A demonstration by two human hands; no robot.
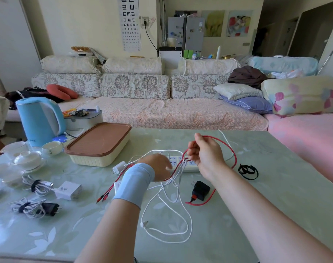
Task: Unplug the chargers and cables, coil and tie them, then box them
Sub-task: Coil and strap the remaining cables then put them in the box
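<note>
Pinching red cable [234,156] w/ R hand [205,152], raised over power strip [191,168] right of box [99,143], to form coil loop. Resting L hand [159,168] on cable tangle [178,175], prob. to steady; cannot tell grip there.

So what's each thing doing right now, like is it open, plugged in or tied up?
Red cable: uncoiled, pinched in right grip.
Black charger: unplugged, red cable attached.
White cable: loose, untied.
White plug: unplugged.
Box: lid on.
Far bundle: coiled, tied.
Near bundle: coiled, tied.
Ties: unused.
Left grip: fingers hidden.
Kettle: lid shut.
</note>
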